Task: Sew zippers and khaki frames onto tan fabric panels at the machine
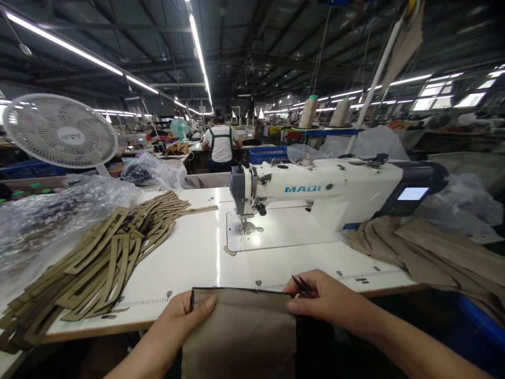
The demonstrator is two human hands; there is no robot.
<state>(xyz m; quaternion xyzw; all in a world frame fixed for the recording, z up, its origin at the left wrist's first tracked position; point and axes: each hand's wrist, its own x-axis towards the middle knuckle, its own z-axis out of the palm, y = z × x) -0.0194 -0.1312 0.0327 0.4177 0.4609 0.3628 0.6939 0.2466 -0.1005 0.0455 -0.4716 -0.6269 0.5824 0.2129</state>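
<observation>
Brown fabric panel (240,331) held at near edge of white table (193,263), dark-edged top stretched between hands. Left corner pinched by left hand (187,316), thumb on top; right corner pinched by right hand (325,300), dark-bladed snips (303,286) also gripped there. Step judged as edge being squared or checked, apart from sewing machine (315,184). Taut edge and snips clear of cloth judged needed for next move. Flat slotted pieces (106,258) heaped at left.

Taupe cloth (239,334), black edge (244,289) — white sewing machine (355,184), blue lettering (303,189)
</observation>
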